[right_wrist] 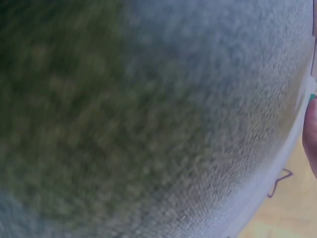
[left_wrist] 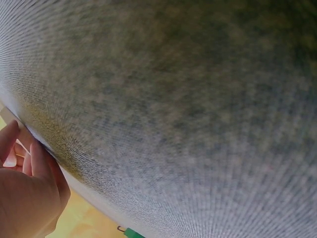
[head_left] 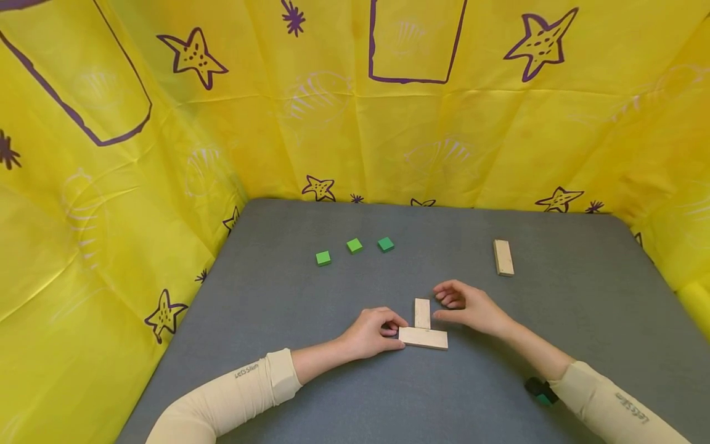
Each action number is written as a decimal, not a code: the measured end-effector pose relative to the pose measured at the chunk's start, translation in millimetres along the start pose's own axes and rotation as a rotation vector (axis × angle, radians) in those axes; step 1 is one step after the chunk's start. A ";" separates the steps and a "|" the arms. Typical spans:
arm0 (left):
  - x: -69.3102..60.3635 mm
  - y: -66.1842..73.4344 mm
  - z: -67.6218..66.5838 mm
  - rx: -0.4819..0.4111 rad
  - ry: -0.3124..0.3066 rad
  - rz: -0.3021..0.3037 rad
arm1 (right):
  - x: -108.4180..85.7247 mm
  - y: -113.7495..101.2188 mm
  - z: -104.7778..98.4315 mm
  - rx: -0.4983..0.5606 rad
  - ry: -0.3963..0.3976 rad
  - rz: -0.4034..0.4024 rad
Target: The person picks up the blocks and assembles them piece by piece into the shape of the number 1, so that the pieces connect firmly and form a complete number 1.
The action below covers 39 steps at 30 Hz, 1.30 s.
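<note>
Two plain wooden blocks lie flat on the grey table in the head view, forming an upside-down T. My left hand (head_left: 367, 333) pinches the left end of the crosswise wooden block (head_left: 424, 338) between thumb and fingers. The lengthwise wooden block (head_left: 422, 313) meets its far long side near the middle. Just right of that block, my right hand (head_left: 471, 308) hovers with loosely bent fingers, a small gap between thumb and block, holding nothing. The left wrist view shows the left hand (left_wrist: 32, 193) at its edge; only part of a right finger or thumb (right_wrist: 310, 136) appears in the right wrist view.
A third wooden block (head_left: 503, 258) lies farther back at the right. Toward the back left are a light green square tile (head_left: 323, 258), another light green one (head_left: 354, 246) and a darker green one (head_left: 386, 245). Yellow patterned cloth (head_left: 355, 123) hangs around the grey table (head_left: 277, 271).
</note>
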<state>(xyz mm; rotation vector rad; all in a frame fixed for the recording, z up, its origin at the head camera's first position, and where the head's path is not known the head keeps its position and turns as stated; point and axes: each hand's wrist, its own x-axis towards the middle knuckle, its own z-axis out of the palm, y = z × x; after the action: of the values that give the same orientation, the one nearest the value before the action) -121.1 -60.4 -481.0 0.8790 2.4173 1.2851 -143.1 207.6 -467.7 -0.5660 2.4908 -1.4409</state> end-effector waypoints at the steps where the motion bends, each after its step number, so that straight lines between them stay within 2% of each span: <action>1: -0.1 0.3 0.0 -0.006 -0.001 -0.006 | -0.1 0.0 -0.9 0.011 0.004 0.004; 5: -0.4 0.6 0.1 -0.015 0.002 0.001 | 0.2 0.1 -5.4 0.065 0.023 0.020; 7: -0.2 0.4 0.3 -0.011 0.001 0.001 | 1.9 10.4 -7.7 0.091 0.027 0.018; 13: -0.7 1.0 -0.6 0.000 -0.001 -0.008 | 3.0 15.2 -13.6 0.120 0.053 0.012; 22: -1.3 -2.3 0.5 0.020 0.027 0.077 | 2.8 21.6 -21.7 0.138 0.075 0.045; 29: -0.8 -0.1 0.5 -0.018 0.007 0.009 | 0.5 24.4 -31.2 0.134 0.113 0.078; 39: -1.2 0.4 0.3 -0.025 0.011 0.014 | -1.0 29.5 -45.0 0.125 0.149 0.093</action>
<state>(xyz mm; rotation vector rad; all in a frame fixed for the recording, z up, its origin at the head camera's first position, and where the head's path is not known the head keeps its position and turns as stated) -119.9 -60.8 -480.9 0.8858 2.4021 1.3263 -165.1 256.6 -470.7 -0.3257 2.4770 -1.6434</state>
